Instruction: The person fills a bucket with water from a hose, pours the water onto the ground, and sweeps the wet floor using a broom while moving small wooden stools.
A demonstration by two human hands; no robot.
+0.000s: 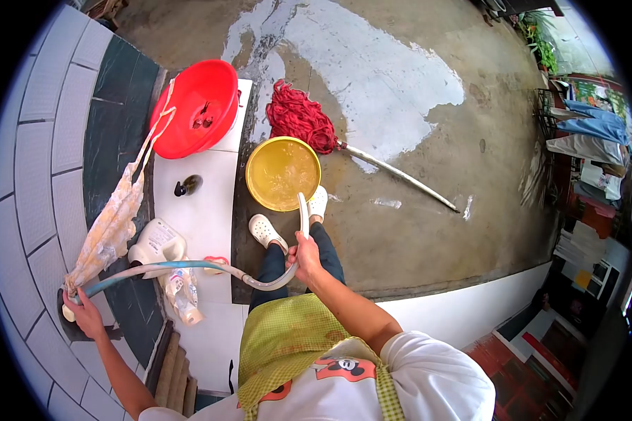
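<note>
My right hand (305,258) is wrapped round a pale hose (263,284), near its free end. That end points into a yellow basin (274,168) on the floor, which holds rippling water. The hose curves left, turning bluish, to the tiled wall. There my left hand (88,317) has its fingers closed at the tap (68,312), which is mostly hidden by the hand and the hose. A patterned cloth with long straps (109,228) hangs just above this hand. White clogs (267,231) are on my feet, close to the basin.
A red basin (200,105) with small dark things inside sits on the white ledge (196,242). Also there are a dark pump bottle (188,185), a white jug (158,242) and a plastic packet (184,295). A red mop (298,116) lies on the partly wet concrete floor (470,168).
</note>
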